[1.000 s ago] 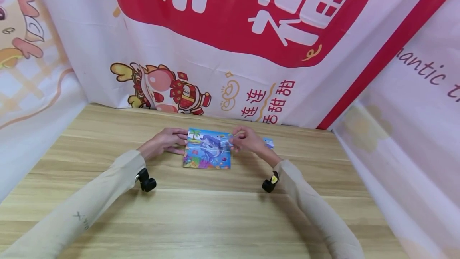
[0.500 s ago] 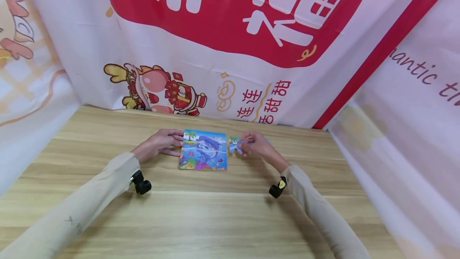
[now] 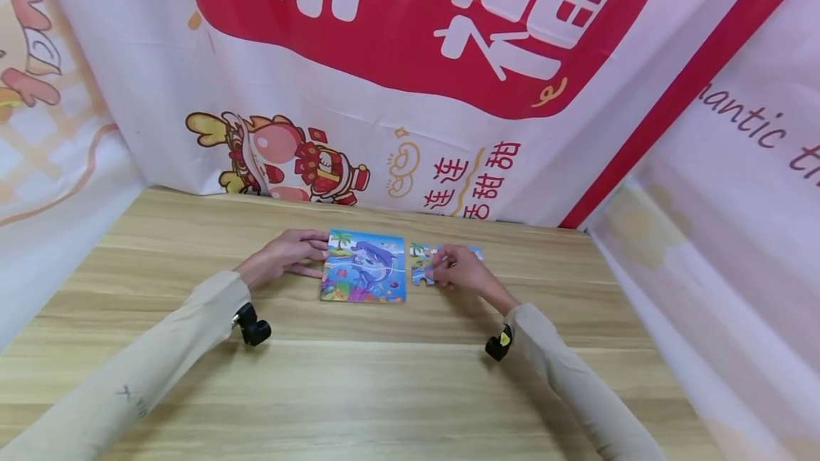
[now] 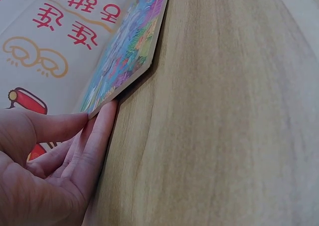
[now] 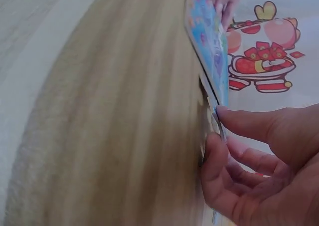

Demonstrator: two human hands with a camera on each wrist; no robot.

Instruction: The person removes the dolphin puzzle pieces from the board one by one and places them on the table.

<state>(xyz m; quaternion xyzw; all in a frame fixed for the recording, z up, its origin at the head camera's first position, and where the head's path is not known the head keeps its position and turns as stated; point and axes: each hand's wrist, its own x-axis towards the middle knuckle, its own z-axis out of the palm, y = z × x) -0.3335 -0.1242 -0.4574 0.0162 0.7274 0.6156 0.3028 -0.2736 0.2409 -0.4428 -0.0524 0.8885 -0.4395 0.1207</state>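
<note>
On my feed, the left hand (image 3: 291, 253) grips the left edge of the dolphin board (image 3: 363, 269); just right of the board, the right hand (image 3: 463, 269) pinches a puzzle piece (image 3: 419, 277). I judge I'm joining pieces; next calls for careful alignment.

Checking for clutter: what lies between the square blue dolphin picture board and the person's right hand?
In the head view, a bare strip of light wooden table, then small blue puzzle pieces partly covered by the right hand.
</note>
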